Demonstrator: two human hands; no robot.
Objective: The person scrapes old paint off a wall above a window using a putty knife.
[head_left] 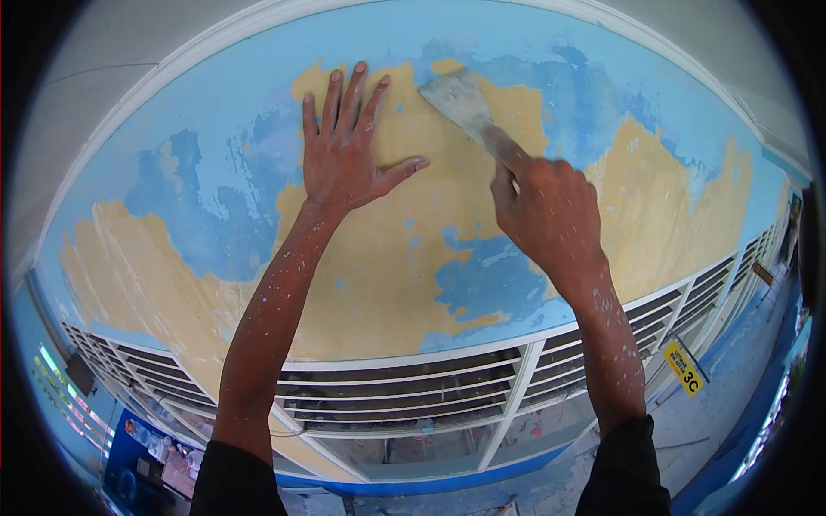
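My left hand (341, 159) lies flat against the wall (370, 284) with its fingers spread, holding nothing. In my right hand (551, 206) is a paint scraper (458, 99), its broad blade up and to the left against the wall near the upper edge of a bare yellowish patch. The wall's light and darker blue paint (219, 185) is partly gone, leaving ragged yellowish areas. Pale flecks of paint dot both forearms. My fingers hide most of the scraper's handle.
Below the painted wall runs a white frame with louvre slats (404, 378) and glass panes. A yellow sign (684, 368) marked 3C juts out at right. White trim (198, 41) borders the ceiling; a blue board (151, 464) stands at lower left.
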